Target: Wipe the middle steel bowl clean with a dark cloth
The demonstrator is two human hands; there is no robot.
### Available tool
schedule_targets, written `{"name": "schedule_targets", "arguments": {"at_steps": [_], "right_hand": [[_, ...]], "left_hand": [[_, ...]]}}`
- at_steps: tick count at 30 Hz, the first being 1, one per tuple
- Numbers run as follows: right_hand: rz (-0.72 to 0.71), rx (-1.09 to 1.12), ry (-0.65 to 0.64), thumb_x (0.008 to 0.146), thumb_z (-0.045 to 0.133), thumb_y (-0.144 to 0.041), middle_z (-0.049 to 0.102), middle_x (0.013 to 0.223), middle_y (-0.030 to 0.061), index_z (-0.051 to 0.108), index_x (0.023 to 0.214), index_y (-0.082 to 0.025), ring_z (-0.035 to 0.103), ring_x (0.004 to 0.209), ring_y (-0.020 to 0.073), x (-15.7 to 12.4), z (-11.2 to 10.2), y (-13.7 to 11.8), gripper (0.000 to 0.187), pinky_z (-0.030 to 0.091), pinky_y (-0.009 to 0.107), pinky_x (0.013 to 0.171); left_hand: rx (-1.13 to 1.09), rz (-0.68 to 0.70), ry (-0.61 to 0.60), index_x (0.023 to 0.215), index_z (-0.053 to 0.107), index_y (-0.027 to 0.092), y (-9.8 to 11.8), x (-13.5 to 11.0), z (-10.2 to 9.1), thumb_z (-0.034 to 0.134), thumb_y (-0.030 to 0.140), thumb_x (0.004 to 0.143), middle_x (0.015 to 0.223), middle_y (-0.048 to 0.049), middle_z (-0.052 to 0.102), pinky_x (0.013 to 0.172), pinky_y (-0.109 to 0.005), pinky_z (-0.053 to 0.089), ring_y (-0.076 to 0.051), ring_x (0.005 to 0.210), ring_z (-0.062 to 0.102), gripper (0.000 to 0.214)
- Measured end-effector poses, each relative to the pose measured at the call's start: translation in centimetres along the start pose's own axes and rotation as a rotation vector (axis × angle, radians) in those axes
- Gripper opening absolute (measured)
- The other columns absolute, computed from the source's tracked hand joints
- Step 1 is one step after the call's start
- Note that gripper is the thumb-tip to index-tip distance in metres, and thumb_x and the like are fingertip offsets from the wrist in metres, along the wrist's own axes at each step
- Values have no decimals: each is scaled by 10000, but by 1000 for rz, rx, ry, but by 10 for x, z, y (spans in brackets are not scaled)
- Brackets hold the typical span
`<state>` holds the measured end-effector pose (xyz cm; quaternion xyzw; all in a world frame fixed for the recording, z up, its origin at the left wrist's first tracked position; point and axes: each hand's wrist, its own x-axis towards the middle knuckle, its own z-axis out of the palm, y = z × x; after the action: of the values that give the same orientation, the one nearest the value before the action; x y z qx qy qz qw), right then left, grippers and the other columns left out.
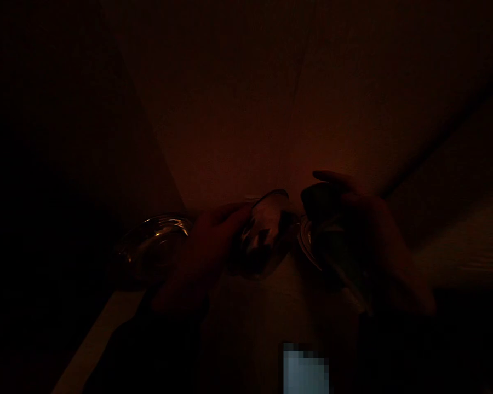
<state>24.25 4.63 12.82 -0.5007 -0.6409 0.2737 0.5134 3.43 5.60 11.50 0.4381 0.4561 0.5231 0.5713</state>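
Pixelated pale patch (pixel 304 371) btm ctr; L hand (pixel 211 232) gripping tilted shiny metal cup (pixel 267 238), mid-view; R hand (pixel 373 227) round dark cloth-like item (pixel 321 200), just R of cup; shiny bowl (pixel 164 220) by L hand.

Vessel (pixel 267 238) between hands (pixel 207 235), bowl (pixel 158 235) at left

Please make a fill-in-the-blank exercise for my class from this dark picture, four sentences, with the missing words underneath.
1. The shiny vessel shows ____ the left hand and the right hand.
2. The dark, cloth-like item is held by the ____ hand.
3. The shiny round object at far left is nearest the ____ hand.
4. The bright pixelated patch sits at the ____ edge of the picture.

Missing words: between; right; left; bottom.
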Motion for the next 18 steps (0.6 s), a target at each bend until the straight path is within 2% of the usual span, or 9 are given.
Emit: {"name": "schedule_targets", "arguments": {"at_steps": [2,4,7,11,13,15,18], "right_hand": [[49,60,-98,798,487,-258,692,955,9,515,1320,-307,666,716,204,-4,-3,-1,525,550,332,573],[8,28,-95,749,576,-244,671,1089,7,547,1285,-320,662,856,220,-8,-5,-4,542,556,351,685],[-68,-33,95,718,666,-266,664,1058,5,620,1110,-288,631,954,243,-11,-7,-9,395,528,403,826],[-97,-98,463,715,714,-314,624,950,19,578,917,-286,611,918,251,-10,-6,-12,245,517,408,798],[-111,-146,570,733,703,-320,606,923,37,543,864,-272,604,893,252,-7,-3,-12,213,519,401,766],[-135,-186,591,738,694,-306,593,885,37,514,861,-258,605,846,245,-4,3,-12,222,527,400,736],[-290,-286,457,751,666,-259,578,1027,64,507,1078,-239,604,908,250,-1,14,-8,364,539,413,771]], "left_hand": [[-11,-14,-12,856,757,191,-1,0,0,715,348,720,833,-24,755,649,-220,502,-152,746,681,212],[-26,-23,-33,849,755,195,-1,0,-1,718,348,719,825,-15,752,646,-214,501,-143,737,678,204],[-43,-25,-37,803,755,194,-1,0,-2,713,336,724,796,-4,745,657,-202,499,-130,734,674,168],[-27,-48,-24,798,753,189,4,-2,0,686,361,751,794,-15,744,666,-219,507,-153,768,684,190],[-30,-66,-14,812,751,186,7,-4,2,689,368,754,795,-25,746,651,-223,509,-162,760,690,201],[-44,-71,-17,842,752,179,11,-7,4,700,364,749,821,-37,750,658,-229,515,-171,770,694,214],[-74,-74,1,910,746,176,15,-9,6,717,356,740,861,-47,754,702,-248,524,-181,807,696,250]]}}
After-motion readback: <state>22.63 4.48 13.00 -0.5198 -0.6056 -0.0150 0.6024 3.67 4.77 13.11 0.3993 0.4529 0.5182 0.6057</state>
